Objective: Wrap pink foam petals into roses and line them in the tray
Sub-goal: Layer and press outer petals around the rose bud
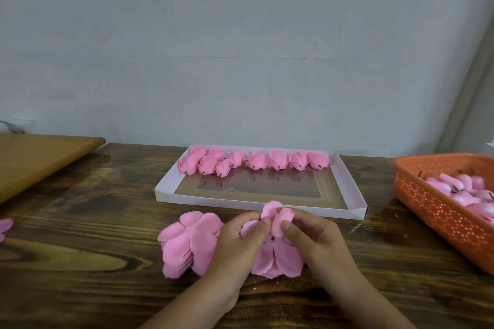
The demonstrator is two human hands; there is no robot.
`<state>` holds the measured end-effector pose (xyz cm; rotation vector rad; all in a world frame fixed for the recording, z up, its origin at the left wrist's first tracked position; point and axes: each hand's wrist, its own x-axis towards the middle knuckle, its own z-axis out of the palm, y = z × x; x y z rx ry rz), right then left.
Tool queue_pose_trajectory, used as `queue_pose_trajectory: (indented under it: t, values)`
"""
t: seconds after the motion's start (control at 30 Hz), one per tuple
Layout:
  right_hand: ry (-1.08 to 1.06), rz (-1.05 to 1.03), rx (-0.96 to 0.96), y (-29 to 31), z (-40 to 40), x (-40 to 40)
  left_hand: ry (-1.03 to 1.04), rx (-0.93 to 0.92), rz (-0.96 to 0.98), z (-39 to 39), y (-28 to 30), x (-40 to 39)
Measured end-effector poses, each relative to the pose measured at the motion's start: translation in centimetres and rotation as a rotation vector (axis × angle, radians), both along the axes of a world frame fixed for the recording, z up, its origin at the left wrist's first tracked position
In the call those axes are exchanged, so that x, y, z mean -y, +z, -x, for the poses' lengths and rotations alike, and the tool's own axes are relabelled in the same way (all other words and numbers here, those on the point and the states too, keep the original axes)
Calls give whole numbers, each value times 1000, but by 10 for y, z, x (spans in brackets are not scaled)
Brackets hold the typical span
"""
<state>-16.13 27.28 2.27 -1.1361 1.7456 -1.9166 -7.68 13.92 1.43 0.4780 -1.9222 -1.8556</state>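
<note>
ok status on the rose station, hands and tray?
Left hand and right hand pinching half-wrapped rose. Tray: one back row of finished roses. Nothing in the way.

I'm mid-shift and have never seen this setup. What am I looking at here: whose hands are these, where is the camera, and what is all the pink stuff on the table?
There is no machine here. The single picture comes from a wide-angle camera worn on a person's head, looking forward and down, so the two bare hands belong to the wearer. The left hand and the right hand together pinch a half-wrapped rose, folding pink foam petals around its bud. Beside the left hand lies a stack of loose petals. Behind the hands sits a shallow white tray with finished roses lined along its far edge. At the right edge an orange basket holds more pink pieces. All of it rests on a dark wooden table.
</note>
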Motion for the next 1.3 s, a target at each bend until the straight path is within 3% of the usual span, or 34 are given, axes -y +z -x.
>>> queue_pose_trajectory:
  t: [0.13,0.3,0.63,1.3]
  values:
    - [-122,-16,-79,-4,0,3,-3,13,2,0,2,-2]
    - [-226,-47,-40,-10,2,4,-70,-17,-113,0,2,-1]
    - [-199,-74,-113,-7,2,1,-102,-4,-100,1,-1,4]
    - [-193,25,-27,-9,3,3,-99,-73,-59,3,-6,7]
